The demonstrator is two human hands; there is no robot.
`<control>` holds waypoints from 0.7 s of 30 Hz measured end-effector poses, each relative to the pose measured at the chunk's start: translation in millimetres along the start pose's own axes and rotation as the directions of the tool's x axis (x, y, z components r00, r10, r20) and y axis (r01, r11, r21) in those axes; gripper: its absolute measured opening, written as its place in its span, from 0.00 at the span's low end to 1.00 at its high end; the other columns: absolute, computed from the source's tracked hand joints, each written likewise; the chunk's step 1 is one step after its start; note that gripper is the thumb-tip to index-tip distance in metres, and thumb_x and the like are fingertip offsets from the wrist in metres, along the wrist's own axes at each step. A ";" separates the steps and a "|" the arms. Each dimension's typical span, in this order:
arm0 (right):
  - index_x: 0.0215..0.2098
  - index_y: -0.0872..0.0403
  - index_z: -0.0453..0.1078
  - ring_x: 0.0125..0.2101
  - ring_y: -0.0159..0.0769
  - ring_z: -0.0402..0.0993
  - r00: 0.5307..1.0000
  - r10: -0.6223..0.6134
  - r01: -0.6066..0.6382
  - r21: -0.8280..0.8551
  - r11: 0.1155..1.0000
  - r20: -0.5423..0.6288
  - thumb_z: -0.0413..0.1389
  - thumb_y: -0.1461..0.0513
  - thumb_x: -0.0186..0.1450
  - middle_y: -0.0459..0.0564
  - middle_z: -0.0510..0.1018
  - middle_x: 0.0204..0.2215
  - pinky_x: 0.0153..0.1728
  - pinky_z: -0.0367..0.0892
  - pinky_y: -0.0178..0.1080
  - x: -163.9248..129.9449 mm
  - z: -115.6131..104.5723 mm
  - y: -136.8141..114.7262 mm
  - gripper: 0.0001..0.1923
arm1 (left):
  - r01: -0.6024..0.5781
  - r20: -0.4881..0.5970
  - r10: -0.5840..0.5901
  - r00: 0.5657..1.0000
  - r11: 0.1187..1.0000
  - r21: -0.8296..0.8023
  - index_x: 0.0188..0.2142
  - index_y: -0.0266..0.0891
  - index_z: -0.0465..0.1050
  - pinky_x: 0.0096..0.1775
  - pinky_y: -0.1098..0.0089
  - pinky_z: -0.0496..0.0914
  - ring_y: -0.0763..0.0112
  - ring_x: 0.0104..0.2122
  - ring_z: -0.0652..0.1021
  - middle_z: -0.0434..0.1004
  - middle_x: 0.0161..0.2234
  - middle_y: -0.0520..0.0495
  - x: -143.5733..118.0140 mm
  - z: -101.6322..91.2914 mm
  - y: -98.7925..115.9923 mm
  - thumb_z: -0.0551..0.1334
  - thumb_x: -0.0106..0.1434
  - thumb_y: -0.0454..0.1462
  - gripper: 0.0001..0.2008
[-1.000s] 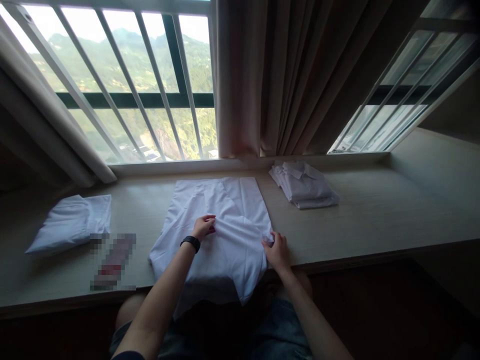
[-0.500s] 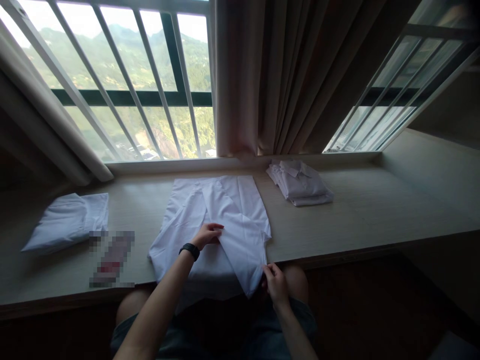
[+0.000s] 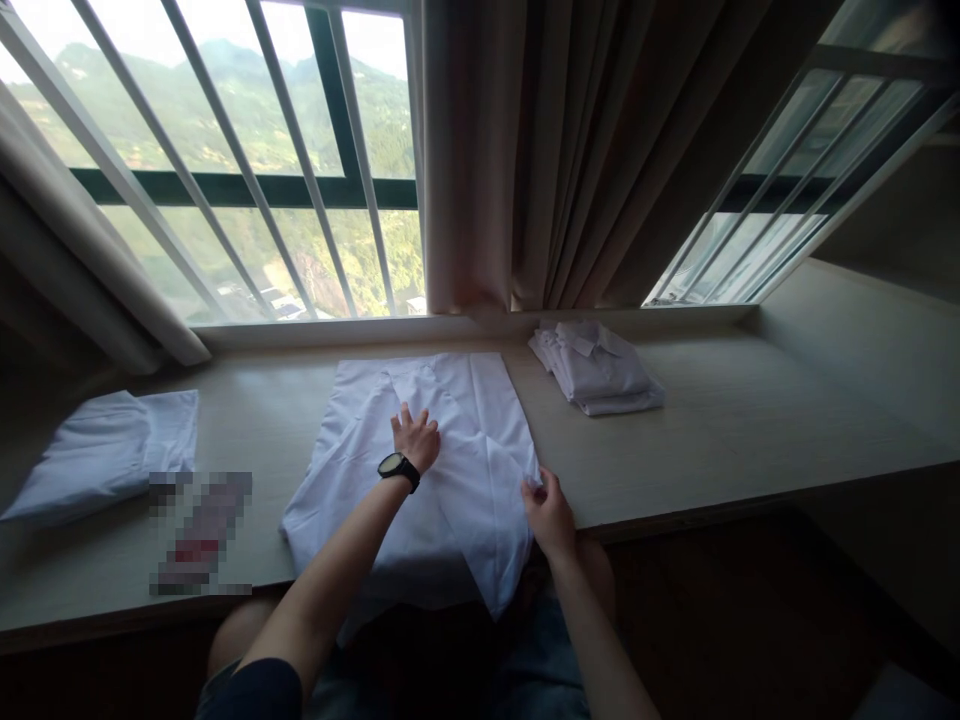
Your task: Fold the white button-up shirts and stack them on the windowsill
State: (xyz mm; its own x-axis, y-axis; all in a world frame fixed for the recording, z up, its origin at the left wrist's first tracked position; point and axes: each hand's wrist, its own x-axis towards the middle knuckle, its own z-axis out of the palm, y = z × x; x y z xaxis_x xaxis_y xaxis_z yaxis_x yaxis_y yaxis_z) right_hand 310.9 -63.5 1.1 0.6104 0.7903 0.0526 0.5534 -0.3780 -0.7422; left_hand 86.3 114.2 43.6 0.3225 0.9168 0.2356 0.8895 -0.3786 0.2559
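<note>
A white shirt (image 3: 465,470) lies spread on the pale table with its lower part hanging over the front edge. Its sides look folded inward, and a pointed corner droops near my knees. My left hand (image 3: 416,438), with a black watch on the wrist, rests on the middle of the cloth, fingers spread and holding nothing. At the shirt's right edge my right hand (image 3: 551,510) pinches the white fabric between thumb and fingers.
Folded white shirts (image 3: 596,368) sit in a pile at the back right. Another folded white garment (image 3: 112,445) lies on the left, with a blurred-out flat item (image 3: 199,535) in front of it. Curtains (image 3: 472,160) and barred windows stand behind the table (image 3: 675,450).
My left hand has moved up the shirt and spread its fingers. My right hand has shifted up along the right edge, still pinching cloth. The view has tilted slightly.
</note>
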 end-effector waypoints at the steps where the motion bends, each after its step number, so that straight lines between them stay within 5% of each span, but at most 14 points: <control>1: 0.56 0.53 0.68 0.41 0.45 0.77 0.999 -0.037 0.037 -0.021 0.999 0.014 0.53 0.48 0.65 0.55 0.79 0.40 0.42 0.67 0.41 5.8 4.3 -1.3 0.26 | -0.035 -0.011 0.036 0.999 0.996 0.087 0.48 0.44 0.79 0.61 0.38 0.48 0.38 0.68 0.51 0.70 0.59 0.39 6.4 2.9 2.3 0.56 0.66 0.38 0.16; 7: 0.37 0.53 0.75 0.36 0.41 0.74 0.993 -0.079 0.094 -0.184 0.978 0.083 0.51 0.48 0.68 0.53 0.76 0.35 0.38 0.65 0.38 18.9 14.4 5.9 0.19 | -0.192 0.119 0.184 0.976 0.979 0.064 0.67 0.57 0.59 0.65 0.38 0.43 0.49 0.70 0.49 0.54 0.70 0.50 47.1 33.6 -3.2 0.44 0.73 0.48 0.25; 11: 0.32 0.52 0.72 0.34 0.39 0.73 0.991 -0.087 0.106 -0.199 0.974 0.105 0.54 0.47 0.67 0.51 0.75 0.33 0.35 0.62 0.37 23.4 12.8 11.6 0.18 | -0.126 0.247 0.115 0.962 0.992 0.030 0.69 0.59 0.54 0.64 0.35 0.38 0.48 0.71 0.46 0.49 0.71 0.54 54.8 57.5 -19.1 0.41 0.73 0.51 0.27; 21: 0.39 0.53 0.72 0.38 0.41 0.73 0.990 -0.125 0.137 -0.276 0.951 0.059 0.60 0.53 0.64 0.52 0.79 0.36 0.39 0.60 0.37 27.8 21.5 -5.0 0.13 | 0.050 0.154 -0.062 0.986 0.996 0.080 0.70 0.49 0.52 0.67 0.42 0.40 0.51 0.71 0.47 0.48 0.72 0.50 49.6 62.5 -47.8 0.41 0.72 0.48 0.29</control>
State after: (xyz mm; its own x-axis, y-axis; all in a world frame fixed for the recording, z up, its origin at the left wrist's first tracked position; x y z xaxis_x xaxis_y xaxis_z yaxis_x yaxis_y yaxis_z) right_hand 312.9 -29.2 -8.1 0.5015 0.8587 0.1055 0.7665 -0.3844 -0.5145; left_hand 80.0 185.7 -15.6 0.3127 0.9471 0.0724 0.9276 -0.3209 0.1912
